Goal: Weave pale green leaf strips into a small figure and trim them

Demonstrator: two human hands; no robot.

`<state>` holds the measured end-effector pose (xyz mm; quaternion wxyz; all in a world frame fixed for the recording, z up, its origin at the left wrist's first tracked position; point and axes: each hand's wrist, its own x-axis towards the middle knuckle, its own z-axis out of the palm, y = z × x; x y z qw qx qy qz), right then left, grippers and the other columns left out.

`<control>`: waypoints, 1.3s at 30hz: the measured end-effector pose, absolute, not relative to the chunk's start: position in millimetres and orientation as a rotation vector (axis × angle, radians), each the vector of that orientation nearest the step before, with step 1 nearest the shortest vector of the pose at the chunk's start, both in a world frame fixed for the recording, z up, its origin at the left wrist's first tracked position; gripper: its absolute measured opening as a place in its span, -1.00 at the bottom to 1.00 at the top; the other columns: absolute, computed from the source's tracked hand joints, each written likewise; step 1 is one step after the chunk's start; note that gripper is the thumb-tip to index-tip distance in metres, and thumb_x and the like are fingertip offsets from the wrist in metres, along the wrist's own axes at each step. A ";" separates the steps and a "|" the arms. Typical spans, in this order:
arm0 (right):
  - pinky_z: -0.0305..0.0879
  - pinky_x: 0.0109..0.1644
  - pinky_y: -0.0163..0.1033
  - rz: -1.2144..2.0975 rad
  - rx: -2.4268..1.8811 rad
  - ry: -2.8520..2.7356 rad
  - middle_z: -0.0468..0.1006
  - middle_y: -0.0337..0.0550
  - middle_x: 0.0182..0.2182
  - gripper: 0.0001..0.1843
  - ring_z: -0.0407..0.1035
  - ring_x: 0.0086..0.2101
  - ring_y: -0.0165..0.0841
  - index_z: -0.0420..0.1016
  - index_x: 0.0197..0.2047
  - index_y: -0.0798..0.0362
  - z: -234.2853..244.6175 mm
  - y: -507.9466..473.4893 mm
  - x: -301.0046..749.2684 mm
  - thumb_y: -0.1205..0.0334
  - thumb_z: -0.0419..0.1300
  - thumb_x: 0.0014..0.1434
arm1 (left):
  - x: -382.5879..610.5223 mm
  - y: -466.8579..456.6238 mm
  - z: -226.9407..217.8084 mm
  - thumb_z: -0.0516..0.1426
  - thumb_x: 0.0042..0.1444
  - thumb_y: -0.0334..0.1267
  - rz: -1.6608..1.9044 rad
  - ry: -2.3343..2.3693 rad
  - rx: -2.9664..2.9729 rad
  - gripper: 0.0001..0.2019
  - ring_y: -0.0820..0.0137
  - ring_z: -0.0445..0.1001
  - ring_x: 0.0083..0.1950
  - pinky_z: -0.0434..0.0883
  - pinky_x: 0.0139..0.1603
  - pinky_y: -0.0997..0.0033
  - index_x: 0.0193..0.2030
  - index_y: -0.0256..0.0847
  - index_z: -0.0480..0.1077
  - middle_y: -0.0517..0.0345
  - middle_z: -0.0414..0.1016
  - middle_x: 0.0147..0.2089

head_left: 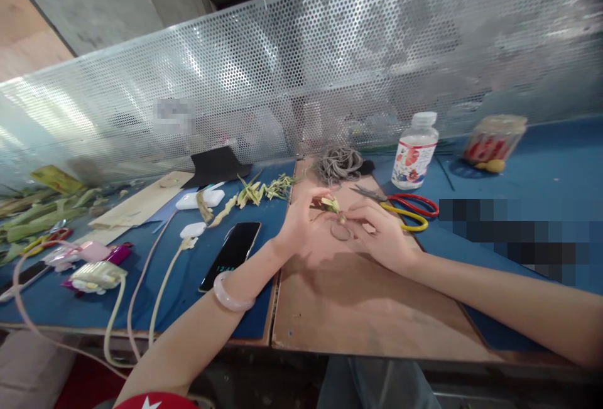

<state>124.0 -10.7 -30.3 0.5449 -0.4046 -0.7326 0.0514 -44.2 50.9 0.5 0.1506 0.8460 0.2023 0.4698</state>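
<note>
My left hand (301, 223) and my right hand (379, 233) meet over a brown wooden board (358, 308). Both pinch a small yellow-green leaf piece (331, 205) held between their fingertips, with a thin cord loop (340, 231) hanging just under it. A pale bangle (230, 296) sits on my left wrist. The fingers of both hands are curled in.
A coil of grey cord (338, 163) lies behind the hands, red-and-yellow scissors (405, 207) to the right, a labelled bottle (415, 151) and a jar (494, 140) further back. A phone (230, 254), leaf strips (257, 194), cables and chargers lie left. A perforated metal screen (330, 70) backs the bench.
</note>
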 end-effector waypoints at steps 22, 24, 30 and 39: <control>0.30 -0.36 -0.28 0.278 -1.035 -1.629 0.40 -0.15 -0.34 -0.94 0.32 -0.36 -0.37 0.30 -0.28 0.02 -32.0 -7.3 120.3 0.24 0.04 0.16 | -35.5 67.7 -6.1 0.14 0.03 -0.18 1.121 0.444 1.284 -0.74 0.58 0.34 -0.46 0.29 -0.40 0.54 -0.16 -0.25 0.32 0.16 0.41 -0.38; 0.29 -0.39 -0.29 0.340 -1.068 -1.580 0.40 -0.16 -0.37 -0.92 0.32 -0.40 -0.39 0.29 -0.29 0.02 -31.8 -5.1 120.2 0.21 0.04 0.17 | -35.0 68.3 -6.8 0.14 0.03 -0.16 1.048 0.418 1.200 -0.73 0.58 0.34 -0.44 0.29 -0.39 0.55 -0.16 -0.26 0.33 0.13 0.41 -0.35; 0.26 -0.48 -0.31 0.447 -1.083 -1.540 0.40 -0.17 -0.38 -0.88 0.31 -0.46 -0.41 0.28 -0.29 0.02 -31.0 -3.8 118.8 0.16 0.04 0.17 | -33.5 64.1 -5.4 0.10 0.08 -0.23 0.929 0.398 1.178 -0.78 0.60 0.33 -0.46 0.29 -0.37 0.58 -0.13 -0.23 0.31 0.16 0.41 -0.40; 0.24 -0.47 -0.32 0.413 -1.107 -1.575 0.41 -0.19 -0.43 -0.85 0.31 -0.47 -0.42 0.32 -0.27 0.03 -25.5 -6.7 116.9 0.16 0.02 0.18 | -30.9 65.8 -12.0 0.12 0.05 -0.16 0.865 0.352 1.262 -0.81 0.53 0.36 -0.41 0.31 -0.37 0.50 -0.31 -0.26 0.32 0.15 0.38 -0.38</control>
